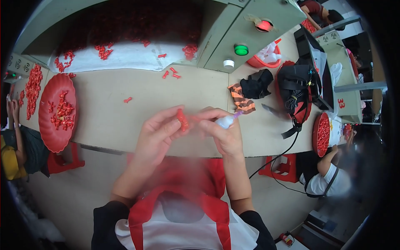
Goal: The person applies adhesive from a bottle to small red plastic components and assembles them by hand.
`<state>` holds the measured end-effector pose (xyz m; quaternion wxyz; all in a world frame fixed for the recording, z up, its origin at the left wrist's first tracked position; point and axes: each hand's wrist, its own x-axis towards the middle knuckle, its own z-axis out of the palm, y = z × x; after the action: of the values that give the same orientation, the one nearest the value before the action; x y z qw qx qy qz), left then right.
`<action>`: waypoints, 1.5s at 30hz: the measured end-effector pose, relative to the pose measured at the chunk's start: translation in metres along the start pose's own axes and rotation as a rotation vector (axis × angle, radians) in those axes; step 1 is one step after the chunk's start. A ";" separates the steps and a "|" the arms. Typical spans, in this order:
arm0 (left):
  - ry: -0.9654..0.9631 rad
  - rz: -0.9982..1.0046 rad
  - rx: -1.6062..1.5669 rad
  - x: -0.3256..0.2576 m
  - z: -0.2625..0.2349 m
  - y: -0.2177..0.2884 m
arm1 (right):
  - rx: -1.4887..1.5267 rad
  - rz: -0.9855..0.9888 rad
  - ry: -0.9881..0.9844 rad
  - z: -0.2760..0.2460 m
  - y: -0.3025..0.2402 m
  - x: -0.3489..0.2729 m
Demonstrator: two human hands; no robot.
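Observation:
Over the near edge of the table, my left hand (160, 129) pinches a small red plastic figure (182, 121) upright between thumb and fingers. Close beside it, my right hand (225, 135) is closed around a small white squeeze bottle (225, 121), whose thin purple tip (238, 114) points away to the right. The right fingertips come near the figure and are blurred; whether they touch it or pinch another small piece, I cannot tell. A single red piece (128, 100) lies farther off to the left, and several more red pieces (173, 74) lie by the machine opening.
A red scalloped tray (50, 129) with red pieces stands at left. Ahead, a green-grey machine (250, 33) holds many red pieces on a white sheet (112, 62). Black cloth (255, 85), an orange striped cloth (241, 100) and a black bag (296, 81) lie right. Co-workers sit both sides.

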<state>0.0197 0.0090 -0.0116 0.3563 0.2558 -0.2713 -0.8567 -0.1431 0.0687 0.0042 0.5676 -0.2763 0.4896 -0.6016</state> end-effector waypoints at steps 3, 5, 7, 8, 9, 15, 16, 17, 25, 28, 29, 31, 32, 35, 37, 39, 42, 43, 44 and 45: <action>-0.011 -0.027 0.063 0.000 0.005 -0.006 | -0.084 -0.170 0.043 -0.001 -0.003 -0.012; 0.017 -0.031 0.087 0.000 0.008 -0.012 | -0.395 -0.458 0.135 0.000 0.001 -0.016; 0.034 -0.008 0.118 0.000 0.014 -0.015 | -0.482 -0.522 0.155 0.002 -0.002 -0.018; 0.050 0.012 0.140 0.000 0.017 -0.016 | -0.579 -0.621 0.170 0.003 -0.001 -0.019; 0.050 0.012 0.146 -0.001 0.019 -0.017 | -0.677 -0.720 0.185 0.003 -0.001 -0.019; 0.086 0.176 0.291 0.002 0.024 -0.027 | -0.834 -0.824 0.238 0.002 0.004 -0.022; 0.070 0.219 0.323 0.003 0.024 -0.029 | -0.874 -0.856 0.257 0.001 0.006 -0.021; 0.055 0.261 0.355 0.003 0.024 -0.030 | -0.875 -0.856 0.258 0.000 0.008 -0.020; 0.021 0.368 0.496 0.001 0.019 -0.026 | -0.901 -0.902 0.137 -0.003 -0.002 -0.014; 0.026 0.462 0.621 0.002 0.016 -0.025 | -0.592 -0.713 0.094 -0.006 0.000 -0.005; 0.030 0.525 0.713 0.001 0.014 -0.025 | -0.598 -0.714 0.093 -0.007 0.002 -0.004; 0.013 0.502 0.704 0.003 0.015 -0.021 | -0.573 -0.658 0.047 -0.009 0.005 -0.003; 0.001 0.475 0.704 0.002 0.014 -0.019 | -0.575 -0.657 0.045 -0.008 0.005 -0.003; 0.004 0.464 0.700 0.002 0.010 -0.018 | -0.619 -0.681 0.036 -0.005 0.003 -0.001; -0.007 0.442 0.666 0.004 0.007 -0.017 | -0.637 -0.661 0.025 -0.005 0.004 0.001; -0.015 0.422 0.633 0.006 0.003 -0.016 | -0.598 -0.624 0.031 -0.004 0.005 0.001; -0.059 0.360 0.621 0.010 -0.007 -0.015 | -0.550 -0.550 0.044 -0.005 0.005 0.000; -0.090 0.269 0.505 0.010 -0.006 -0.012 | -0.539 -0.509 0.052 -0.006 0.004 -0.001; -0.121 0.177 0.389 0.010 -0.006 -0.010 | -0.538 -0.510 0.053 -0.006 0.003 -0.002; -0.122 0.176 0.391 0.010 -0.006 -0.006 | -0.524 -0.504 0.045 -0.006 0.002 -0.003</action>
<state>0.0143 0.0037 -0.0226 0.3564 0.2430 -0.4745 -0.7673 -0.1473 0.0741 0.0007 0.3004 -0.5110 0.5560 -0.5827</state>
